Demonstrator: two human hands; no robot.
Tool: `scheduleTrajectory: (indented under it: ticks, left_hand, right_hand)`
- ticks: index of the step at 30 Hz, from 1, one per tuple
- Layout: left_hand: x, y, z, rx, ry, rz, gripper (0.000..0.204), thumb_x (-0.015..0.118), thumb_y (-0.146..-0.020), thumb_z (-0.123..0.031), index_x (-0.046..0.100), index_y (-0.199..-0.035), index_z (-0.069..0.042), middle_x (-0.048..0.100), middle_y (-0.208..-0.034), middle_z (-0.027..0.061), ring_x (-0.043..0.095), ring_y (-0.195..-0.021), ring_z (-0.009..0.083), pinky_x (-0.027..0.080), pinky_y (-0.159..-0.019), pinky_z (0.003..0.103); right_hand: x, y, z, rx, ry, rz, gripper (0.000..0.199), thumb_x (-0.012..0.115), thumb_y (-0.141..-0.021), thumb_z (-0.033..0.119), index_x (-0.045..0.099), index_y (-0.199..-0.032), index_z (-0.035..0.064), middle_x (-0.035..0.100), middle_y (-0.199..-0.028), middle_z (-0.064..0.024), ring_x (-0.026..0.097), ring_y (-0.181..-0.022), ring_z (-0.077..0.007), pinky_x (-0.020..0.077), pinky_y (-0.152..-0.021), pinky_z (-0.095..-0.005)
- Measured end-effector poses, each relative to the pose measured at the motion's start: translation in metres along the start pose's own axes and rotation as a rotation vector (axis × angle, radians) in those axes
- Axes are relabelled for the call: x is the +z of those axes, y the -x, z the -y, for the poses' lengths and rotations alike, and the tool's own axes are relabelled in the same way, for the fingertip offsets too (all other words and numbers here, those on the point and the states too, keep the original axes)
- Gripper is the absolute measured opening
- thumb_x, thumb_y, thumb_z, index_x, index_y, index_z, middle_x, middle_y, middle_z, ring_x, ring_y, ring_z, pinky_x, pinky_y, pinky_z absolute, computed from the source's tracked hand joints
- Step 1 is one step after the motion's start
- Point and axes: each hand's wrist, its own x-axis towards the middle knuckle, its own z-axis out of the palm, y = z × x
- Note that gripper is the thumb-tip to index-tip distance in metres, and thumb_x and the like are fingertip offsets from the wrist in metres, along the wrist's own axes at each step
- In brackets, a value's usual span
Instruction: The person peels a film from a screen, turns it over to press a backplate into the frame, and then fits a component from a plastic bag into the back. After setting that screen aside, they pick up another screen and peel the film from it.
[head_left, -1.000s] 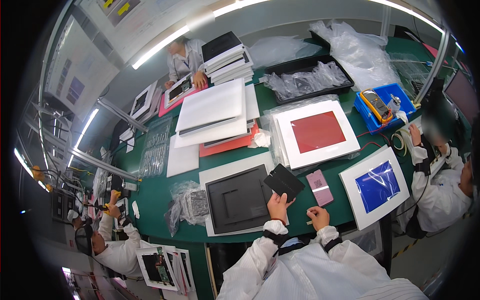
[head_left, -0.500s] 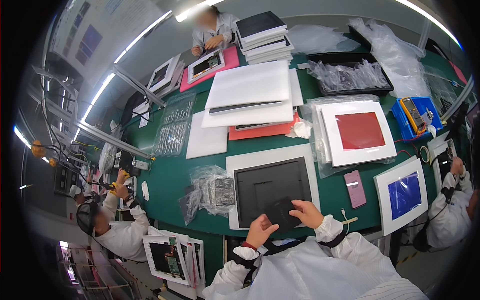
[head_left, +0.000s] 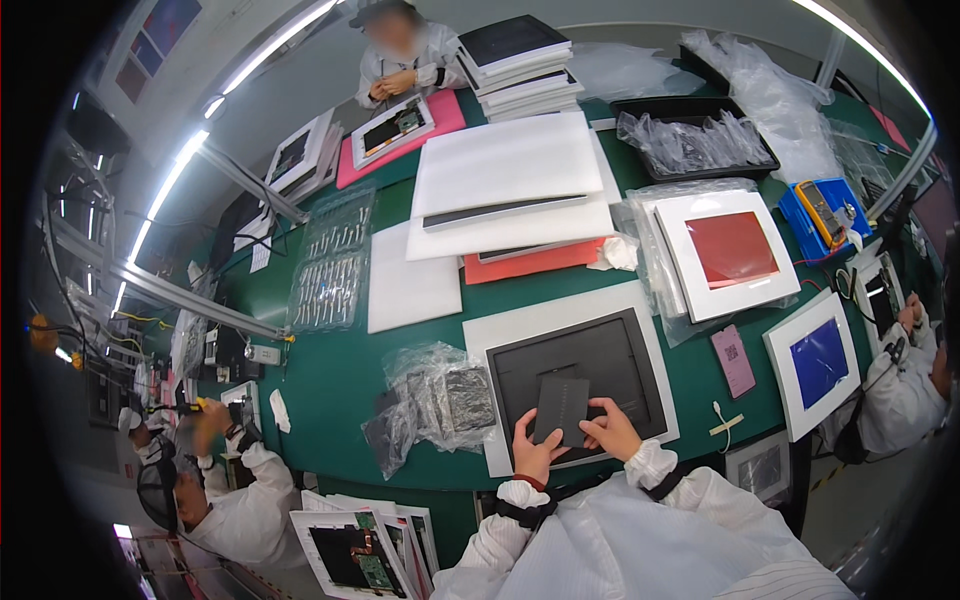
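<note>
Between my hands is a small flat black panel (head_left: 562, 405), held upright above a larger black frame back (head_left: 610, 355). My left hand (head_left: 535, 448) grips the panel's left lower edge, and my right hand (head_left: 612, 432) pinches its right edge. The frame back lies on a white foam sheet (head_left: 478, 345) and has a rectangular recess partly covered by the panel. Left of it, more dark panels (head_left: 462, 398) rest in clear plastic wrap (head_left: 425, 365).
Foam sheets (head_left: 510, 165) are stacked beyond the frame. To the right are a white frame with red film (head_left: 690, 300), a pink phone (head_left: 735, 362) and a white frame with blue film (head_left: 790, 400). Framed units (head_left: 360, 555) stand at lower left. Co-workers (head_left: 240, 510) sit around the green table.
Both hands have raised the small panel from low and tilted to nearly upright, and the left hand now grips its edge. My view has shifted slightly.
</note>
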Motion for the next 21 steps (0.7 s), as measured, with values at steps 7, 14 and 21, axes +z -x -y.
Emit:
scheduleTrajectory:
  ticks: [7,14,21]
  left_hand:
    - [-0.002,-0.018,0.011,-0.035,-0.032,0.045,0.072,0.06,-0.077,0.01,0.021,-0.135,-0.009,0.053,-0.109,0.0219,0.061,-0.089,0.0317,0.056,-0.076,0.041]
    - [-0.021,-0.03,0.02,0.166,-0.458,0.091,0.084,0.058,-0.07,0.019,0.017,-0.14,-0.007,0.06,-0.092,0.0204,0.063,-0.07,0.0234,0.055,-0.059,0.03]
    - [-0.013,-0.023,-0.003,0.421,-1.262,-0.059,0.081,0.079,-0.058,-0.003,0.042,-0.13,-0.007,0.053,-0.062,0.0068,0.056,-0.055,0.0167,0.046,-0.051,0.03]
  right_hand:
    - [0.005,-0.025,-0.006,-0.164,0.362,-0.275,0.033,0.06,-0.081,0.012,0.054,-0.112,0.0019,0.063,-0.071,-0.012,0.061,-0.061,-0.0218,0.0484,-0.058,-0.0323]
    - [0.007,-0.027,-0.006,-0.293,0.463,-0.359,0.032,0.064,-0.078,0.011,0.058,-0.109,0.0049,0.061,-0.077,-0.0098,0.058,-0.064,-0.0176,0.0478,-0.062,-0.0286]
    - [0.009,-0.011,0.015,-0.244,0.691,-0.138,0.057,0.071,-0.07,0.006,0.05,-0.123,0.0095,0.046,-0.108,-0.0128,0.053,-0.088,-0.0246,0.0455,-0.078,-0.0321]
